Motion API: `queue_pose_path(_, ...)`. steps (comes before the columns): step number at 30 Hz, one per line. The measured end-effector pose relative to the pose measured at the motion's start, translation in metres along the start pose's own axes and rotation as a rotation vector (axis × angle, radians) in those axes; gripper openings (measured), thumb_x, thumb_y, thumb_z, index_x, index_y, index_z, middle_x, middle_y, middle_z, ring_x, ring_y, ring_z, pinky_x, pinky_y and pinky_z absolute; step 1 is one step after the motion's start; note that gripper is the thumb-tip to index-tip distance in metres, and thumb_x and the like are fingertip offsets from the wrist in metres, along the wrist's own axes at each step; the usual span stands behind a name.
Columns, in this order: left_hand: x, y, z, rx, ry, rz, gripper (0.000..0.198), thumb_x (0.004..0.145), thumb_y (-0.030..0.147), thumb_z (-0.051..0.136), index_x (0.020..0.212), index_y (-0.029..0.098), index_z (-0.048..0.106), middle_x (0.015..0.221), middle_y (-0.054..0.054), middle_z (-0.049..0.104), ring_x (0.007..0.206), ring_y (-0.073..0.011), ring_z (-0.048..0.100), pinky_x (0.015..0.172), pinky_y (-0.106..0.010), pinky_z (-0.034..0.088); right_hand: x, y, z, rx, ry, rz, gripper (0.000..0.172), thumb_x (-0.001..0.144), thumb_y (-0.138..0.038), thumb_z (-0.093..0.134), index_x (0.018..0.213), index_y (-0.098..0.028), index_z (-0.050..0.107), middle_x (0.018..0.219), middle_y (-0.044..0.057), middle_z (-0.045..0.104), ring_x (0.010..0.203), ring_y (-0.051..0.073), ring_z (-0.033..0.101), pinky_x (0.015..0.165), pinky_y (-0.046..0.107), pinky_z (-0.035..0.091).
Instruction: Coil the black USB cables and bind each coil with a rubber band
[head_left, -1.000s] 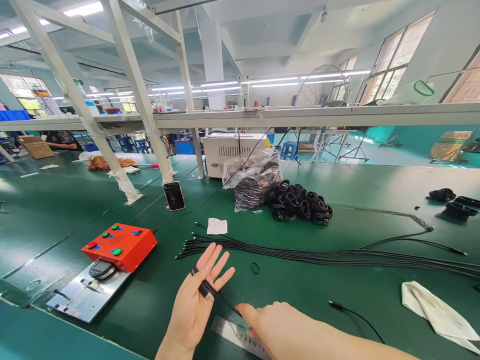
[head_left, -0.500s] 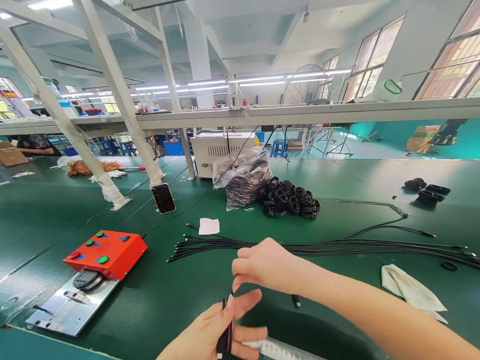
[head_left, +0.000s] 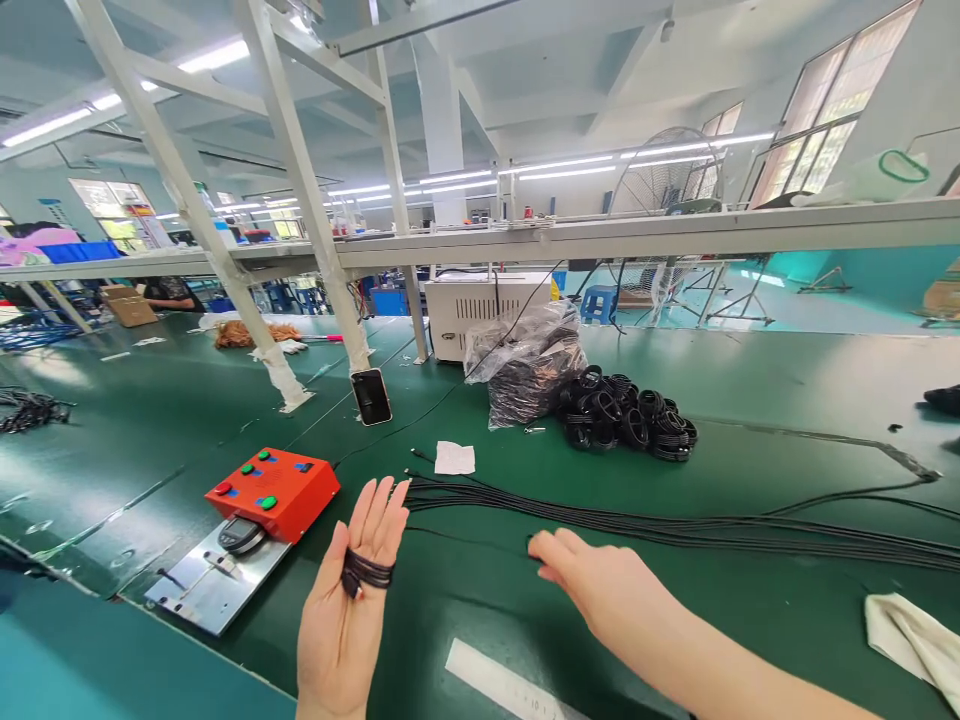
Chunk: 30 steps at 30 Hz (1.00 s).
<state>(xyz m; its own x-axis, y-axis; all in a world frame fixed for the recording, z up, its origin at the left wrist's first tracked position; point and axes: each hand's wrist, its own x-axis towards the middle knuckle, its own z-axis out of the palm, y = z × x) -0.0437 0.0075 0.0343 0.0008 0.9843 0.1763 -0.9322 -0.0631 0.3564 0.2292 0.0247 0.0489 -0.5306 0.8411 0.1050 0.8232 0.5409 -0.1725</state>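
My left hand [head_left: 345, 620] is palm up with its fingers straight. A black cable [head_left: 367, 570] lies in several loops across these fingers, a connector end at the palm, so this hand holds the cable. Out to the right, my right hand [head_left: 592, 570] is closed in a pinch on a black end; a thin stretch of cable [head_left: 465, 540] runs from the left fingers toward it. Behind both hands lies a bundle of long straight black cables [head_left: 637, 525]. A steel ruler [head_left: 502, 680] lies on the table in front of my right hand.
At left stands a red box [head_left: 285, 490] with buttons and a gauge [head_left: 240, 535] on a metal plate. Coiled cables [head_left: 630, 410], a plastic bag [head_left: 525, 370], a phone [head_left: 371, 397], a paper scrap [head_left: 454, 458] and a cloth [head_left: 911, 635] are on the green table.
My hands have moved apart: the left has turned palm up to the left, the right has drawn the cable out rightward. The view has swung left.
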Motion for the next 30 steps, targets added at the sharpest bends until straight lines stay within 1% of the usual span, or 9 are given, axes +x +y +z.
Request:
queue_pose_path(3, 0.004, -0.003, -0.005, 0.1, 0.097, 0.078, 0.055, 0.101, 0.028, 0.029, 0.152, 0.016, 0.011, 0.153, -0.012, 0.031, 0.139, -0.0267, 0.031, 0.114, -0.042, 0.033, -0.018, -0.008, -0.001, 0.023, -0.162, -0.1, 0.012, 0.086, -0.011, 0.051, 0.088, -0.022, 0.054, 0.078, -0.001, 0.065, 0.051, 0.014, 0.06, 0.048, 0.024, 0.022)
queue_pose_path(10, 0.002, -0.048, -0.004, 0.568, 0.374, -0.001, 0.04, 0.091, 0.027, 0.053, 0.13, 0.022, 0.058, 0.151, -0.008, 0.042, 0.135, -0.0311, 0.042, 0.113, -0.048, 0.035, -0.039, -0.021, -0.051, 0.299, -0.396, -0.148, 0.016, 0.093, -0.025, 0.047, 0.081, -0.023, 0.058, 0.058, -0.003, 0.053, 0.047, 0.011, 0.045, 0.045, 0.022, 0.023)
queue_pose_path(15, -0.025, -0.07, 0.008, 0.932, 0.146, -0.491, 0.047, 0.087, 0.042, 0.059, 0.131, 0.024, 0.058, 0.142, -0.009, 0.054, 0.13, -0.028, 0.05, 0.108, -0.038, 0.041, -0.031, -0.014, -0.07, 0.715, -0.492, -0.119, 0.025, 0.097, -0.031, 0.041, 0.09, -0.02, 0.062, 0.065, -0.004, 0.054, 0.052, 0.008, 0.042, 0.049, 0.017, 0.032)
queue_pose_path(17, -0.035, -0.07, 0.016, 1.037, 0.049, -0.698, 0.049, 0.088, 0.048, 0.055, 0.128, 0.021, 0.061, 0.12, -0.013, 0.071, 0.105, -0.0247, 0.068, 0.094, -0.032, 0.05, -0.021, -0.007, -0.067, 0.743, -0.397, -0.121, 0.028, 0.098, -0.031, 0.039, 0.09, -0.018, 0.062, 0.069, -0.003, 0.057, 0.056, 0.009, 0.045, 0.052, 0.018, 0.034)
queue_pose_path(19, -0.042, -0.067, 0.022, 1.057, 0.017, -0.827, 0.049, 0.089, 0.052, 0.049, 0.122, 0.02, 0.066, 0.097, -0.013, 0.079, 0.066, -0.0158, 0.071, 0.069, -0.023, 0.055, -0.009, 0.003, -0.059, 0.681, -0.258, -0.156, 0.026, 0.098, -0.031, 0.039, 0.092, -0.018, 0.061, 0.076, -0.001, 0.062, 0.063, 0.01, 0.051, 0.057, 0.019, 0.037)
queue_pose_path(22, -0.046, -0.06, 0.021, 0.885, 0.01, -0.933, 0.048, 0.094, 0.048, 0.043, 0.105, 0.014, 0.075, 0.095, -0.017, 0.078, 0.033, -0.0002, 0.046, 0.036, -0.01, 0.035, 0.007, 0.021, -0.037, 0.451, -0.117, -0.271, 0.023, 0.098, -0.031, 0.042, 0.095, -0.02, 0.062, 0.081, 0.001, 0.067, 0.067, 0.012, 0.057, 0.062, 0.022, 0.038)
queue_pose_path(26, -0.045, -0.049, 0.002, 0.328, 0.001, -0.922, 0.051, 0.099, 0.031, 0.039, 0.075, 0.005, 0.077, 0.049, -0.01, 0.072, 0.022, 0.0011, 0.037, 0.029, -0.007, 0.027, 0.011, 0.031, -0.003, 0.105, -0.097, -0.487, 0.024, 0.098, -0.033, 0.044, 0.092, -0.019, 0.062, 0.074, 0.003, 0.066, 0.063, 0.015, 0.059, 0.057, 0.024, 0.034)
queue_pose_path(28, -0.044, -0.041, -0.007, 0.06, 0.043, -0.857, 0.049, 0.1, 0.024, 0.034, 0.08, 0.009, 0.076, 0.05, -0.004, 0.072, 0.019, 0.0021, 0.037, 0.025, -0.006, 0.024, 0.004, 0.026, 0.009, 0.104, -0.153, -0.492, 0.022, 0.098, -0.033, 0.044, 0.094, -0.019, 0.061, 0.072, 0.003, 0.066, 0.062, 0.016, 0.061, 0.056, 0.024, 0.035)
queue_pose_path(30, -0.041, -0.034, -0.009, -0.141, 0.094, -0.703, 0.047, 0.102, 0.021, 0.026, 0.104, 0.009, 0.071, 0.072, -0.007, 0.079, 0.021, 0.0041, 0.043, 0.025, -0.004, 0.026, -0.009, 0.016, 0.016, 0.203, -0.251, -0.443, 0.019, 0.097, -0.034, 0.045, 0.097, -0.02, 0.059, 0.074, 0.002, 0.068, 0.061, 0.016, 0.062, 0.054, 0.023, 0.035)
